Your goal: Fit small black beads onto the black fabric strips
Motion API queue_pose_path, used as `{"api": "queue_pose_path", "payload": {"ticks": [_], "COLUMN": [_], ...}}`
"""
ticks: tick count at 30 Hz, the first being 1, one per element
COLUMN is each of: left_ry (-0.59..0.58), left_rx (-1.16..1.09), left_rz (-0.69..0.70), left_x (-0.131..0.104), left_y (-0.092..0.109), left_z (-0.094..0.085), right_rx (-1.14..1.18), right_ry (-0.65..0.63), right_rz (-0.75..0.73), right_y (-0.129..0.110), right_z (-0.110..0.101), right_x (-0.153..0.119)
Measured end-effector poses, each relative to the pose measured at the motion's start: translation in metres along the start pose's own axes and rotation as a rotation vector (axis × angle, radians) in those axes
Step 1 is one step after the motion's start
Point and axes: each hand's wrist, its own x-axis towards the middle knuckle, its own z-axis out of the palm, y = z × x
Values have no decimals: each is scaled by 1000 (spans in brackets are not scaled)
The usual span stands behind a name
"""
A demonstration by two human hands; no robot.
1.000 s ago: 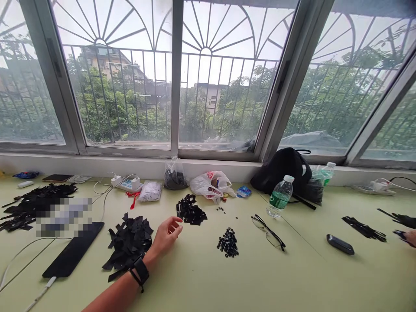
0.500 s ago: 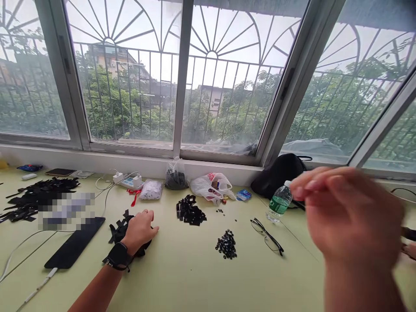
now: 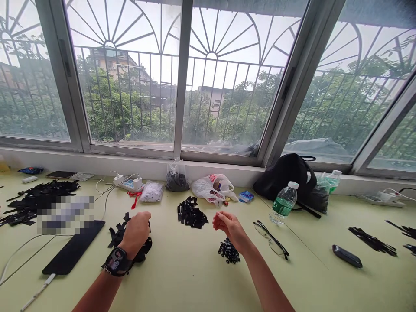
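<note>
Fingers of the left hand (image 3: 135,234) are curled over strips (image 3: 115,238), the right hand's (image 3: 234,232) bunched by rings (image 3: 229,255); any pinch is hidden.

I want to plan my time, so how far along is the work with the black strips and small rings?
Partway, I think. The middle strip pile looks done: rings seem to show on it. In hand: the left hand is over another strip pile; the right hand is by the loose rings, its grasp unclear. Seemingly remaining: that other pile and those rings.
</note>
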Motion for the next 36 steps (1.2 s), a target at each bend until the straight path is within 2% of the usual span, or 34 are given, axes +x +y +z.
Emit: {"api": "queue_pose_path", "payload": {"ticks": [4,8,12,16,20,23,26,28,31,36], "left_ry": [43,119,97,149,200,166,70,3,-58,-128], "left_rx": [100,43,7,-3,-189,-459,-690,-765,-818,-906], "left_rz": [10,-13,-52,-37,98,215,362,396,402,394], "left_x": [2,6,6,2,-5,-14,-26,-31,-35,-36], "left_y": [-4,-7,-5,3,24,48,72,82,88,88], "left_z": [3,2,-4,-12,-15,-6,12,25,38,41], "right_rx": [-36,-101,-156,-193,-205,-210,-206,-203,-222,-271], "right_ry": [-2,-25,-59,-70,-97,-135,-207,-257,-287,-247], "right_rz": [33,44,43,22,-34,-72,-88,-86,-90,-110], "right_y": [11,17,17,17,20,21,23,27,35,44], "right_z": [4,9,17,21,24,32,44,51,59,61], "right_x": [1,1,-1,-2,-1,-3,-8,-11,-13,-10]}}
